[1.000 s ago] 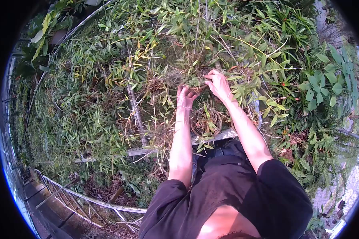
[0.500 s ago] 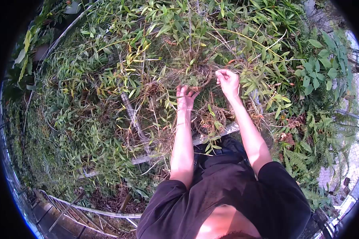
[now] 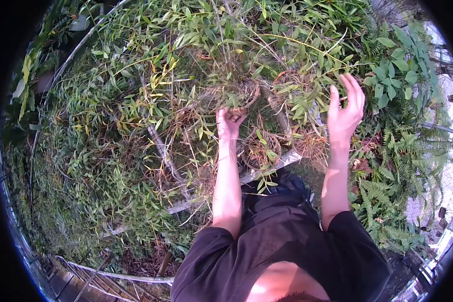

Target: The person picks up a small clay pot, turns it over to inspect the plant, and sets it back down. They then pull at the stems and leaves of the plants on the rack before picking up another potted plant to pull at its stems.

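Observation:
My left hand (image 3: pixel 229 123) is closed at the near edge of a potted plant (image 3: pixel 239 95), whose brown curved rim shows beside a tangle of dry roots and weeds. Long leafy stems rise from it; the fingertips are partly hidden under the rim. My right hand (image 3: pixel 346 108) is off to the right in the air, fingers stretched and apart, holding nothing. It is nearest to leafy stems and a clump of dry brown roots (image 3: pixel 309 143). Closer to my body, another root-filled clump (image 3: pixel 261 148) has a few green leaves.
Dense leafy plants (image 3: pixel 116 166) spread over the left and far side. Pale rails (image 3: pixel 282 162) run under the plants in front of my body. Ferns (image 3: pixel 400 173) and a broad-leaved plant (image 3: pixel 395 75) grow at the right, beside wire mesh (image 3: pixel 448 126).
My right hand has moved right, away from the potted plant, and its fingers have spread from a pinch. My left hand remains at the pot's near edge.

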Available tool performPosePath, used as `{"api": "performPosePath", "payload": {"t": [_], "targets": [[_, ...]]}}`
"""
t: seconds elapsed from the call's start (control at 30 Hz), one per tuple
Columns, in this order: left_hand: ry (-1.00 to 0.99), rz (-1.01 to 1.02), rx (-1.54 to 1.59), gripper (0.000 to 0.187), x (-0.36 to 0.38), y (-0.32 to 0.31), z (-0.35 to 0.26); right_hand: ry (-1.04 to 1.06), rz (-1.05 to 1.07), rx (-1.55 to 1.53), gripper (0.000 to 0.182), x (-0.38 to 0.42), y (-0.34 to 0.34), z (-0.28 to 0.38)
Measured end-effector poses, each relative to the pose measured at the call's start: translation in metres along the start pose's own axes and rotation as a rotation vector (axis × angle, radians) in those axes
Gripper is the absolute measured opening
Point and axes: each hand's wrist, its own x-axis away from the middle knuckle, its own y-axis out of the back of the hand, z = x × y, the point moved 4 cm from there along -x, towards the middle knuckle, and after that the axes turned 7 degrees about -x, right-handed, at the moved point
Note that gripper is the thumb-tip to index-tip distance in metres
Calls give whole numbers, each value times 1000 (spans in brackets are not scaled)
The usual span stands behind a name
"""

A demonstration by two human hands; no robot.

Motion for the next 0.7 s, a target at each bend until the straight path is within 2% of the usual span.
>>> {"api": "performPosePath", "payload": {"t": [0.03, 0.07, 0.13, 0.2, 0.4, 0.43, 0.53, 0.6, 0.7], "targets": [[-4, -4, -4, 49, 4, -5, -4, 63, 96, -229, 27, 10, -21, 12], [-9, -9, -9, 49, 6, -7, -8, 40, 291, -403, 24, 21, -43, 29], [-25, 53, -49, 50, 9, -9, -14, 106, 480, -406, 25, 38, -82, 56], [-33, 117, -80, 50, 15, -17, -25, 81, 612, -354, 29, 57, -125, 47], [-26, 116, -94, 41, 20, -14, -28, 73, 744, -408, 21, 62, -180, 21], [-10, 125, -95, 41, 21, -13, -27, 81, 705, -452, 14, 61, -180, 21], [-4, 100, -81, 38, 18, -11, -24, -31, 574, -461, 10, 50, -173, 15], [-22, 85, -89, 36, 17, -10, -23, -76, 401, -429, 10, 39, -160, 9], [-50, 94, -119, 36, 16, -9, -25, -430, 181, -617, 17, 14, -139, -18]]}}
